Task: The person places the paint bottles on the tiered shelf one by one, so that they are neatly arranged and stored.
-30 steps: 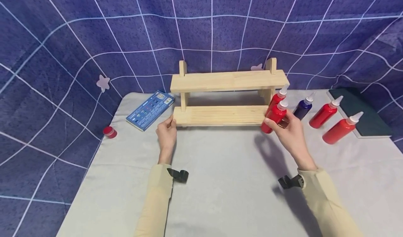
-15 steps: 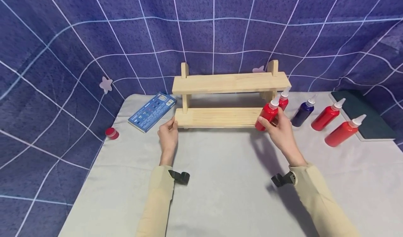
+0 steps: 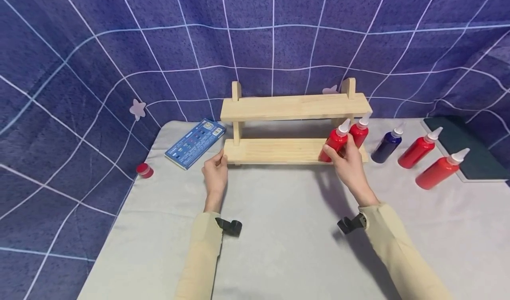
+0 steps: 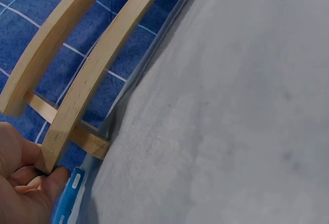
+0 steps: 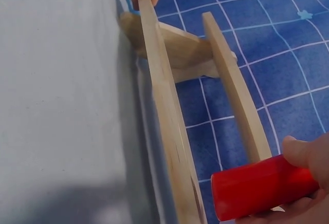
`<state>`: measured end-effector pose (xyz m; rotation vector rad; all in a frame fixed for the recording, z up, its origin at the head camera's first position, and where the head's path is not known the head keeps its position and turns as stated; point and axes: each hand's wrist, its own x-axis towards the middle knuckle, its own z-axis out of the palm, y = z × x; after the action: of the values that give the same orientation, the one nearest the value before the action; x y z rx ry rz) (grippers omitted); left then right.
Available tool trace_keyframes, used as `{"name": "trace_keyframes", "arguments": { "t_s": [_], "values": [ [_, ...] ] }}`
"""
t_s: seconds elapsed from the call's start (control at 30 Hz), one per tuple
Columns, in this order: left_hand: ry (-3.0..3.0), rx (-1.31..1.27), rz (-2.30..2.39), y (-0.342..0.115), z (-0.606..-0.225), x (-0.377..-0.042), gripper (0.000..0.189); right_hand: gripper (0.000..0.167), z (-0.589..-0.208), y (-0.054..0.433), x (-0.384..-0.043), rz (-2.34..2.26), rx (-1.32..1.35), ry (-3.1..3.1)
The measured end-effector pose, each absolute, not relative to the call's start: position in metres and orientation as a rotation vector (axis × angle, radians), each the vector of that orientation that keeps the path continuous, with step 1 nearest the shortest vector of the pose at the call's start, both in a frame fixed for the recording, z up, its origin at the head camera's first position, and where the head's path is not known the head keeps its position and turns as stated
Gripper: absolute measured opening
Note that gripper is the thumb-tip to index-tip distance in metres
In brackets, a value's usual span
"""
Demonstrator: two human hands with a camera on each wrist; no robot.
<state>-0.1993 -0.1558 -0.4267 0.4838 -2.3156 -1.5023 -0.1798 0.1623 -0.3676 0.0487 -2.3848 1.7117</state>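
A two-tier wooden rack (image 3: 275, 150) stands at the back of the table. My left hand (image 3: 215, 171) pinches the left end of its lower board; the left wrist view shows thumb and fingers (image 4: 54, 183) at that corner. With my right hand (image 3: 350, 169) I grip a red squeeze bottle (image 3: 334, 143), white nozzle up, at the right part of the lower board. Its base (image 5: 226, 196) is close to the board in the right wrist view; whether they touch I cannot tell. Just behind it, a second red squeeze bottle (image 3: 360, 134) stands at the board's right end.
Right of the rack stand a dark blue bottle (image 3: 385, 147), a red bottle (image 3: 417, 151) and an orange-red bottle (image 3: 438, 172). A dark green book (image 3: 470, 149) lies behind them. At left are a blue box (image 3: 195, 144) and a small red jar (image 3: 144, 171).
My right hand has carried the red bottle left, from in front of the rack's right end to the lower board. The left hand keeps its place on the board. The view has shifted slightly.
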Motion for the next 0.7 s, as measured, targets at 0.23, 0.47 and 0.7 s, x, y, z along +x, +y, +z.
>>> {"name": "trace_keyframes", "arguments": {
  "t_s": [0.23,0.47,0.7],
  "values": [
    [-2.316,0.481,-1.495,-0.157,-0.428,-0.2,0.032,0.051,-0.371,0.159,-0.189,1.688,0.032,-2.39],
    [-2.321,0.478,-1.488,-0.157,-0.427,-0.2,0.031,0.051,-0.373,0.159,-0.194,1.711,0.007,-2.378],
    [-2.321,0.493,-1.481,-0.157,-0.428,-0.2,0.031,0.053,-0.374,0.158,-0.198,1.711,0.009,-2.388]
  ]
}}
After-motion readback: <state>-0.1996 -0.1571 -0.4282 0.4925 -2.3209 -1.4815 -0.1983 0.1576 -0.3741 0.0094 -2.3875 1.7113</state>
